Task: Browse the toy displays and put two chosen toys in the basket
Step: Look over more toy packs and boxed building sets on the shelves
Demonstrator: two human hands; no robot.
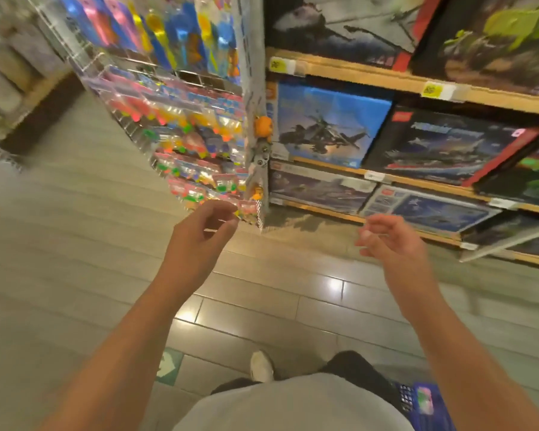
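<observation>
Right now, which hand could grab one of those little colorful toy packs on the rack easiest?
Probably the left hand. Its fingertips are right at the lowest toy packs on the wire rack. The right hand hangs empty farther off, in front of the boxed sets.

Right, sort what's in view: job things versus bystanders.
Job: left hand, right hand, both holding nothing; hanging toy packs; boxed kits; blue basket.
Bystanders: price tags, floor arrow sticker, shoe.

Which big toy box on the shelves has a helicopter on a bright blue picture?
The bright blue helicopter box on the middle wooden shelf, right beside the hanging-toy rack. The dark ship box next to it is mostly black.
</observation>
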